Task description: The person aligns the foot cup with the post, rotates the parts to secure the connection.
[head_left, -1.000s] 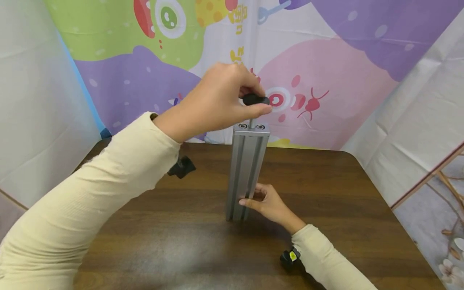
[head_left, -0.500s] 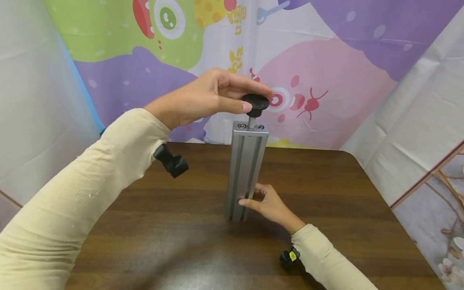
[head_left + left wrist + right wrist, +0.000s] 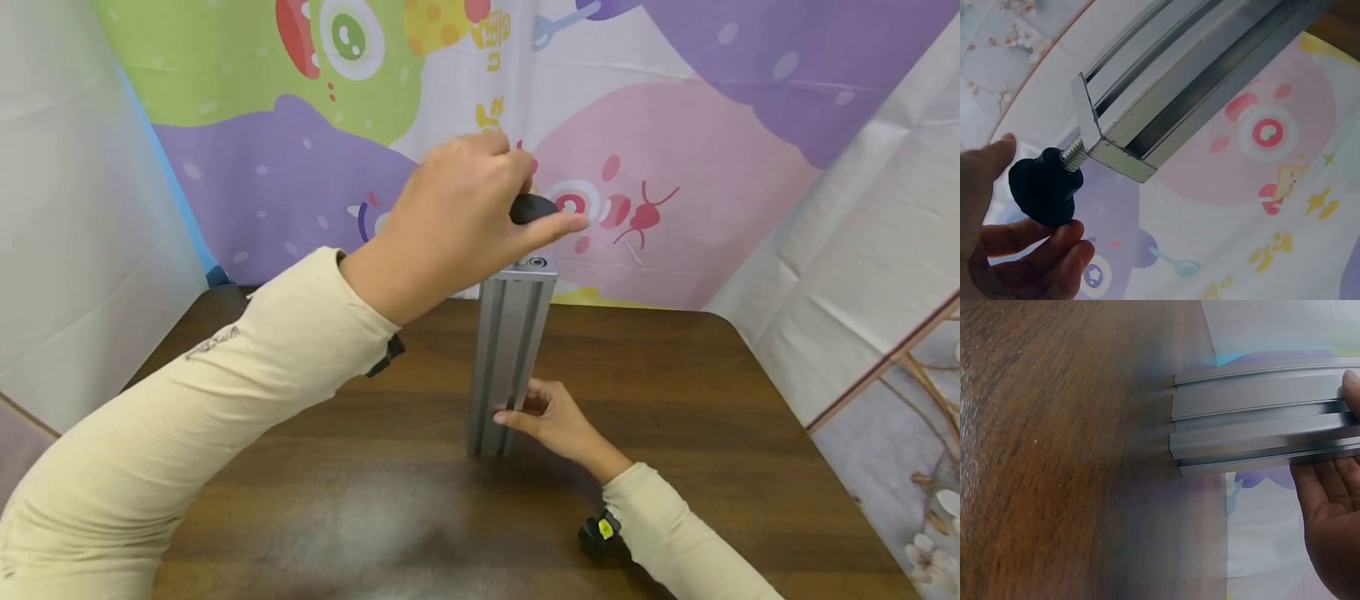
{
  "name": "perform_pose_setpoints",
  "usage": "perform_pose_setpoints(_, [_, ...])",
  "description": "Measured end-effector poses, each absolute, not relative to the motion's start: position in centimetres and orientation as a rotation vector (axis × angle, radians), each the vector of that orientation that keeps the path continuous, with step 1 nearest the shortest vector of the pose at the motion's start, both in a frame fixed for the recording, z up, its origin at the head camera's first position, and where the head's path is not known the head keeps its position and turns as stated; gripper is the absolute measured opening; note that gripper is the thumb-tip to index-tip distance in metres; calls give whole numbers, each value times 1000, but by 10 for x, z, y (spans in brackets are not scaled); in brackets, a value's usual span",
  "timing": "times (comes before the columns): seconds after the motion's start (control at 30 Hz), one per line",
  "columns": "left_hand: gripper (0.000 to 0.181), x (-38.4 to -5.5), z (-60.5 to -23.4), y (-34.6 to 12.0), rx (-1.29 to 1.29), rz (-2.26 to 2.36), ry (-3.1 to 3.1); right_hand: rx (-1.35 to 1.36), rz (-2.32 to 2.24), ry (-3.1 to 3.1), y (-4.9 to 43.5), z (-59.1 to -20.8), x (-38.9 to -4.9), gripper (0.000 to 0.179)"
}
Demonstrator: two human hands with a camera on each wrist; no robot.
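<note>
A grey aluminium extrusion profile stands upright on the brown table, with long grooves down its sides and an end plate with bolt heads on top. From that plate rises a threaded stud bearing a black levelling foot. My left hand is at the foot: the fingers curl against its far edge, and the thumb stretches along its near side. Low on the profile, my right hand grips it from the right, thumb on the near face and fingers behind. The right wrist view shows the profile's lower end meeting the tabletop.
The dark wood table ends not far behind the profile. Beyond it hangs a backdrop cloth with cartoon shapes, and pale cloths flank both sides. Black camera mounts sit on both wrists.
Half a second ago my left hand lay flatter, thumb at the foot's left side; now it has rolled over, thumb swung right past the foot. My right hand and the profile stay put.
</note>
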State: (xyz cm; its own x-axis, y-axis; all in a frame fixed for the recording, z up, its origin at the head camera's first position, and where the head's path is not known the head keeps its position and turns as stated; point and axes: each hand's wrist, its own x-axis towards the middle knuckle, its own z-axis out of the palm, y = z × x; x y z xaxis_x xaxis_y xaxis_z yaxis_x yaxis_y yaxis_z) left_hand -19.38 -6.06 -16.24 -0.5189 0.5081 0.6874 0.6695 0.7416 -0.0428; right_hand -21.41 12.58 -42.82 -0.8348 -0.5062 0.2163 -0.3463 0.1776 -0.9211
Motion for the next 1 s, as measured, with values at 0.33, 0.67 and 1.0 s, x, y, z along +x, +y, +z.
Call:
perform_pose_setpoints(0.33, [22,-202,-142,-70,-1181,-632,-2477,-815,-1713,2332,126,-427,-213,23])
perform_pose_setpoints(0.67, [37,-219,-130,-87,-1482,-1385,-2736,-796,-1691,2352,126,-427,-213,23])
perform_pose_setpoints(1.0, [48,-207,-144,-75,-1102,-547,-2424,-831,-1697,2335,126,-426,-212,22])
